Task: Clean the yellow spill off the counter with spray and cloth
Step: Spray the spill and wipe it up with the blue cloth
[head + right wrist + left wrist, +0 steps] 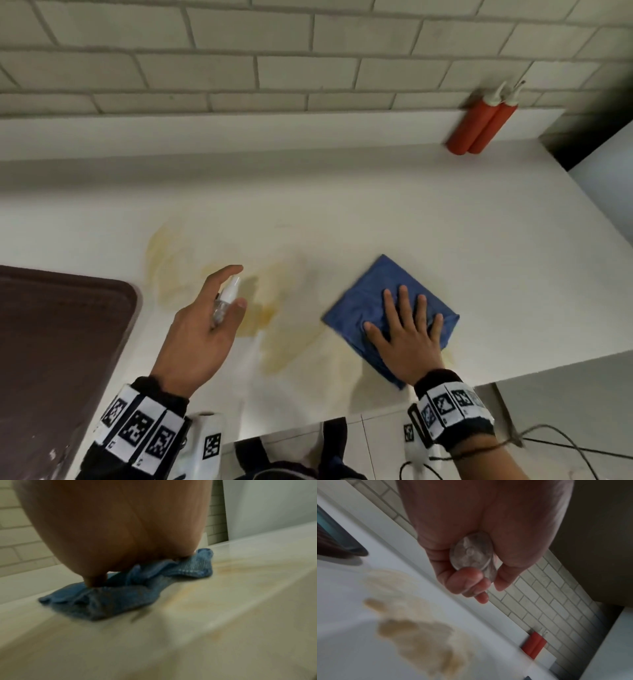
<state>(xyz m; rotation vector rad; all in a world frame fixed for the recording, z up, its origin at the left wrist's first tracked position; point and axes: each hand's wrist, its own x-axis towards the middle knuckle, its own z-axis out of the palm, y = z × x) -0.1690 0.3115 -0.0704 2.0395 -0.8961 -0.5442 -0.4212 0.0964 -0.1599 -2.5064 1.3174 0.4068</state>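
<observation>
The left hand holds a small clear spray bottle above the white table. Its thumb and curled fingers wrap the bottle's body, while the forefinger stretches forward over the white nozzle, which points away from the person toward the wall. The left wrist view looks up at the bottle's round clear base, wedged between palm and curled fingers.

Under and beyond that hand lies the yellow spill, a thin smeared film spread across the middle of the table, paler at its edges and more saturated in one patch just to the right of the bottle (the left wrist view shows it as blurred tan blotches).

The right hand lies flat, palm down, on a folded blue cloth, fingers straight and slightly spread, pressing it to the table near the front edge, to the right of the spill. The cloth is bunched beneath the palm in the right wrist view, with faint yellow streaks on the table beside it.

Two red bottles with white nozzles stand touching each other at the table's back right, against the tiled wall. A dark brown mat lies at the left.
</observation>
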